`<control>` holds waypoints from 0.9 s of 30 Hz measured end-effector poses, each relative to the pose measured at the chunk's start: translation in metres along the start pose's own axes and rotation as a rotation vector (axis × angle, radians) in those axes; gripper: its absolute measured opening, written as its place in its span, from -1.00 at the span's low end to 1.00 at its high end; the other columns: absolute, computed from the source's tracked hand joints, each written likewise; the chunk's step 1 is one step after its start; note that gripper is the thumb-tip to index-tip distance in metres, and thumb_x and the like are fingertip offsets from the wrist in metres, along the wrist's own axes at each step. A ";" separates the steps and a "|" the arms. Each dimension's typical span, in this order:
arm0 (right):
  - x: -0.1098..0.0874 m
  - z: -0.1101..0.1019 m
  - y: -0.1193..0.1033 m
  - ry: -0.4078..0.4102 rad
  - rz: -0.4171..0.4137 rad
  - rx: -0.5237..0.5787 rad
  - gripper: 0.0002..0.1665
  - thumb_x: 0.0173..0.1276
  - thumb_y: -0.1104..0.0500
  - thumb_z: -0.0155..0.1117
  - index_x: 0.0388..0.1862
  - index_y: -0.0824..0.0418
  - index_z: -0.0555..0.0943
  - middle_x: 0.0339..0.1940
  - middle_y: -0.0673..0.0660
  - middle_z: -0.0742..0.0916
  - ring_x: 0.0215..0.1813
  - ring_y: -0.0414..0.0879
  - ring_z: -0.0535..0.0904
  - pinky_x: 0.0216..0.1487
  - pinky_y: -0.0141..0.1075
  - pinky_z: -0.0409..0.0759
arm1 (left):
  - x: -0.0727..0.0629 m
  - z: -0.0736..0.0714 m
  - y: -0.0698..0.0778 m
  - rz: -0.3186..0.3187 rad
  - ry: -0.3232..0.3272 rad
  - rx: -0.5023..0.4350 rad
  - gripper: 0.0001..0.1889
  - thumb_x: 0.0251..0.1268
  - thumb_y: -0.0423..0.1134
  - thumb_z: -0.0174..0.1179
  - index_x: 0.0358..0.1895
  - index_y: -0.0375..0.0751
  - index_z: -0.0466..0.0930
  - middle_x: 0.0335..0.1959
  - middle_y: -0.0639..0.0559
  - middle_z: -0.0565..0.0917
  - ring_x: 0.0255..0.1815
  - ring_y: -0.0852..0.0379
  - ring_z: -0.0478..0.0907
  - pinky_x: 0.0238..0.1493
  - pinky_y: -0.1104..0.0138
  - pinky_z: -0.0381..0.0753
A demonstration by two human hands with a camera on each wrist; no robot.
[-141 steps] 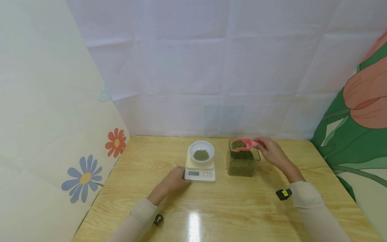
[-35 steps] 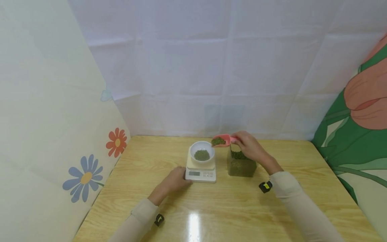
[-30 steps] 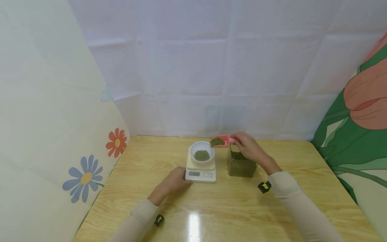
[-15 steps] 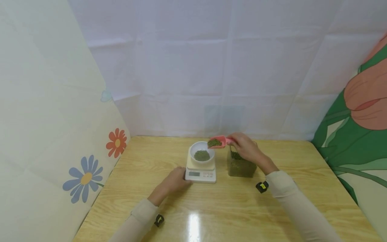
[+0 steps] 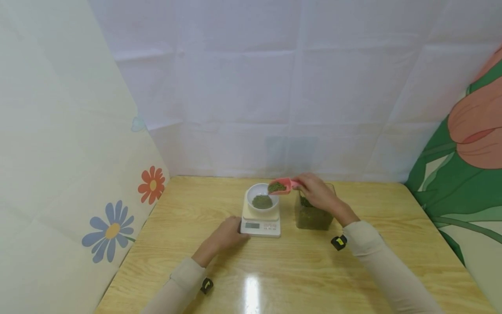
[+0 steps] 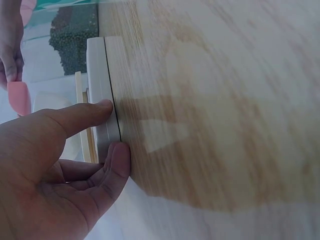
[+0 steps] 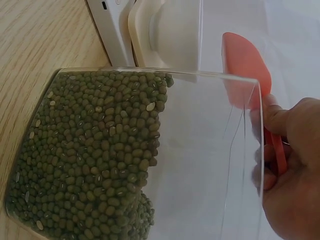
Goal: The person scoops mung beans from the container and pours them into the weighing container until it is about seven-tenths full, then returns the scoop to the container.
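On the wooden worktop (image 5: 298,279), the left hand (image 5: 226,233) pinches the scale (image 5: 259,232) while the right hand (image 5: 317,192) grips the pink scoop (image 5: 289,186) of beans (image 5: 276,187) by the white bowl (image 5: 253,192), where a slow, low tip should stop spills.

Can't read the display (image 5: 252,225) on that scale (image 5: 260,216), way too tiny. Right hand (image 5: 317,192) blocks part of the bean tub (image 5: 313,219) and some scoop handle (image 7: 279,152).

Pink plastic scoop (image 7: 242,57): smooth. Clear square-sided plastic-looking container (image 5: 313,219): smooth, glossy. Pale-yellow wood-grain desk (image 5: 294,270): glossy (reflects light strongly). White cloth backdrop (image 5: 235,87): matt, creased.
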State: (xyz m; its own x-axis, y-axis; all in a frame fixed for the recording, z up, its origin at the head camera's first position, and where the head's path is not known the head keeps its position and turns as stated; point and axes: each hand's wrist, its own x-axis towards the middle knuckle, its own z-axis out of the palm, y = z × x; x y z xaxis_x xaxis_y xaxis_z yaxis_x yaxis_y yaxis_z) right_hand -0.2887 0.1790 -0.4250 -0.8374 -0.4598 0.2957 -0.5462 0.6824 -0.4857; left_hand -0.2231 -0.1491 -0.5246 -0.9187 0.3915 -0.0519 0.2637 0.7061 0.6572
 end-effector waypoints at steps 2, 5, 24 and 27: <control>0.000 0.001 0.000 -0.004 -0.012 -0.002 -0.67 0.63 0.19 0.21 0.20 0.37 0.67 0.12 0.33 0.78 0.26 0.30 0.64 0.35 0.23 0.58 | 0.000 0.000 0.000 0.004 -0.001 -0.007 -0.66 0.27 -0.27 0.47 0.04 -0.34 0.68 -0.20 -0.06 0.73 -0.30 0.14 0.60 -0.16 0.23 0.73; 0.001 0.001 -0.001 -0.003 -0.030 -0.002 -0.68 0.62 0.19 0.23 0.17 0.38 0.68 0.08 0.32 0.79 0.23 0.30 0.65 0.32 0.22 0.60 | 0.000 0.000 0.000 0.000 -0.003 -0.013 -0.65 0.28 -0.27 0.47 0.06 -0.34 0.67 -0.18 -0.08 0.73 -0.28 0.13 0.61 -0.14 0.21 0.74; 0.001 0.004 -0.004 -0.008 -0.070 -0.046 -0.72 0.59 0.21 0.25 0.11 0.36 0.71 0.02 0.27 0.81 0.16 0.26 0.68 0.25 0.19 0.65 | 0.000 -0.001 -0.001 -0.016 0.003 0.021 -0.60 0.27 -0.22 0.49 0.07 -0.36 0.67 -0.14 -0.12 0.69 -0.23 0.09 0.58 -0.08 0.12 0.73; 0.002 0.005 -0.005 -0.010 -0.062 -0.052 -0.72 0.59 0.20 0.26 0.10 0.36 0.71 0.02 0.28 0.81 0.17 0.26 0.68 0.27 0.18 0.65 | 0.001 0.000 -0.002 -0.014 0.000 0.014 -0.62 0.28 -0.22 0.48 0.07 -0.35 0.67 -0.15 -0.11 0.70 -0.24 0.10 0.59 -0.08 0.13 0.73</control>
State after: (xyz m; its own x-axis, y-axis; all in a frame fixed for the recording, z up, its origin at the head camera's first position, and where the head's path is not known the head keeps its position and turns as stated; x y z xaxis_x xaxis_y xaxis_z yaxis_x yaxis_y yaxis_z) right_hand -0.2875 0.1722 -0.4258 -0.8018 -0.5073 0.3159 -0.5976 0.6808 -0.4236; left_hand -0.2243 -0.1503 -0.5256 -0.9223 0.3817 -0.0614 0.2550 0.7199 0.6455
